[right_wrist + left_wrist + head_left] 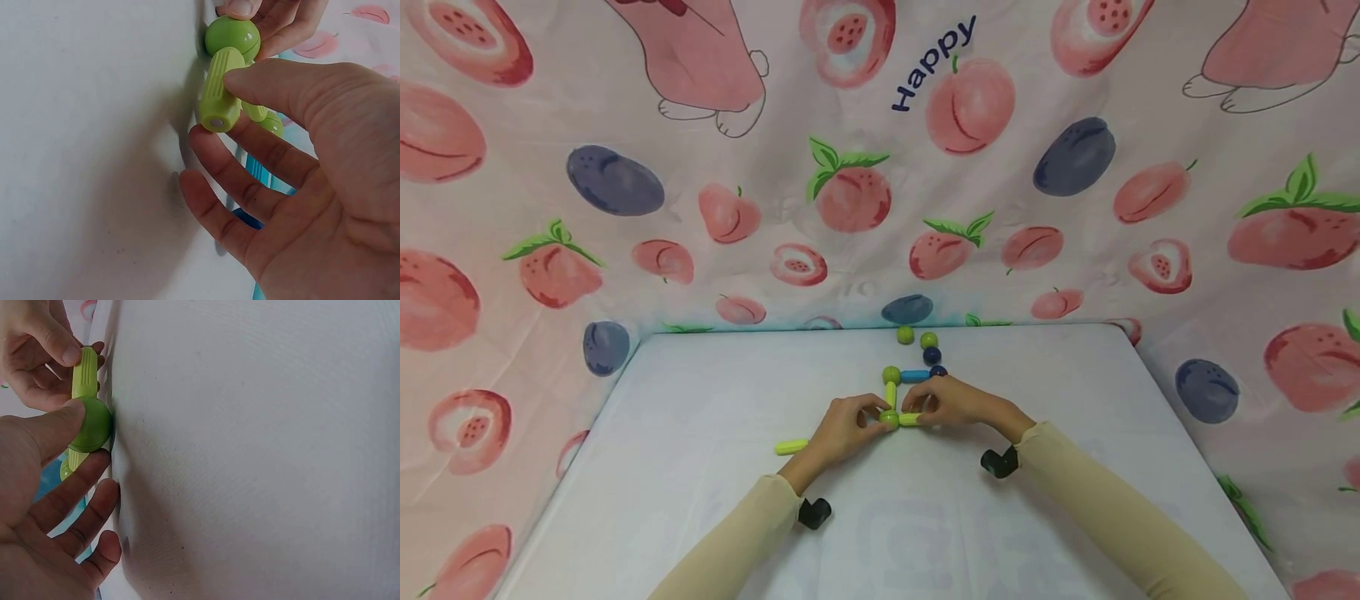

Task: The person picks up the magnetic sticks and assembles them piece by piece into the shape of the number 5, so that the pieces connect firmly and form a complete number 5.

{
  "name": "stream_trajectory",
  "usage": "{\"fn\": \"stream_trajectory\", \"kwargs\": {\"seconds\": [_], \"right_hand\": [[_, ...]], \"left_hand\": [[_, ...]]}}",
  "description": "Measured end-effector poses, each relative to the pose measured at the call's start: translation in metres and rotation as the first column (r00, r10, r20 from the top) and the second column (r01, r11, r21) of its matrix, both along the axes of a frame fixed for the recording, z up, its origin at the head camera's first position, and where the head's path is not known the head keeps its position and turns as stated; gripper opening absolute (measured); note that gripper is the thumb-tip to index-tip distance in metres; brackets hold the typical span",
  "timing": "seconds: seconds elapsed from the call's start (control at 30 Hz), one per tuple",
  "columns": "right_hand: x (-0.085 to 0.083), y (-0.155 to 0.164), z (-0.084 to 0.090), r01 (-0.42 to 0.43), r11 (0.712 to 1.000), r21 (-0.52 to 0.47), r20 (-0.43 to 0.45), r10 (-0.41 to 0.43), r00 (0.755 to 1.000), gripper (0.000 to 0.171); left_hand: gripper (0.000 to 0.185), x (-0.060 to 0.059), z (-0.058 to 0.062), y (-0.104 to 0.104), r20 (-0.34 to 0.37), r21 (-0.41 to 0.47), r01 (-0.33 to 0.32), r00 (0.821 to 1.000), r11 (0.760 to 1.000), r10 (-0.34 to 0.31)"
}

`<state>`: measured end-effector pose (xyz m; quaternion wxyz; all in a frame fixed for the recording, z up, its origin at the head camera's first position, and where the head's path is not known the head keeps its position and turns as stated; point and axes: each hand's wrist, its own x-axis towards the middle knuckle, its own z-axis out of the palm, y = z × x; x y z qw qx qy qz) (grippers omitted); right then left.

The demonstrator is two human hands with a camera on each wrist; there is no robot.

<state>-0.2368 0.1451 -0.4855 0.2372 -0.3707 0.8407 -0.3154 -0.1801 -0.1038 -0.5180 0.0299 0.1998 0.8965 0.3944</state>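
At the table's middle my left hand (850,427) pinches a green ball (94,425) between thumb and fingers. My right hand (942,405) pinches a short green stick (219,94) whose end meets that ball. From the ball another green stick (891,393) runs away from me to a second green ball (891,374). That ball joins a blue stick (914,376), which ends at a dark blue ball (937,372) partly hidden by my right hand.
A loose green stick (792,447) lies left of my left hand on the white table (700,500). Two green balls (906,335) and a dark blue ball (932,355) sit near the far edge. A fruit-print cloth (850,200) backs the table.
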Motion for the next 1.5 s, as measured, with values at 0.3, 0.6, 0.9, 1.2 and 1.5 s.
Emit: {"fn": "stream_trajectory", "kwargs": {"seconds": [0.3,0.6,0.9,1.2,1.5], "right_hand": [[0.002,0.012,0.013,0.059,0.998,0.014,-0.024,-0.059,0.998,0.029],[-0.004,0.031,0.021,0.106,0.994,-0.015,-0.086,-0.107,0.991,0.031],[-0.008,0.039,0.024,0.137,0.990,-0.046,-0.122,-0.142,0.982,0.032],[-0.020,0.041,0.027,0.207,0.976,-0.069,-0.165,-0.216,0.963,0.034],[-0.044,0.040,0.024,0.268,0.963,-0.034,-0.145,-0.270,0.952,0.037]], "left_hand": [[0.024,0.000,-0.001,0.000,0.010,-0.005,0.000,1.000,1.000,0.000],[0.024,0.000,-0.001,-0.001,0.016,-0.004,0.001,1.000,1.000,-0.001],[0.024,0.000,-0.001,-0.001,0.019,0.002,0.000,1.000,1.000,0.000],[0.024,-0.001,-0.003,-0.002,0.017,0.009,0.003,1.000,1.000,-0.004],[0.024,-0.001,-0.003,-0.003,0.000,0.016,0.015,1.000,1.000,-0.015]]}}
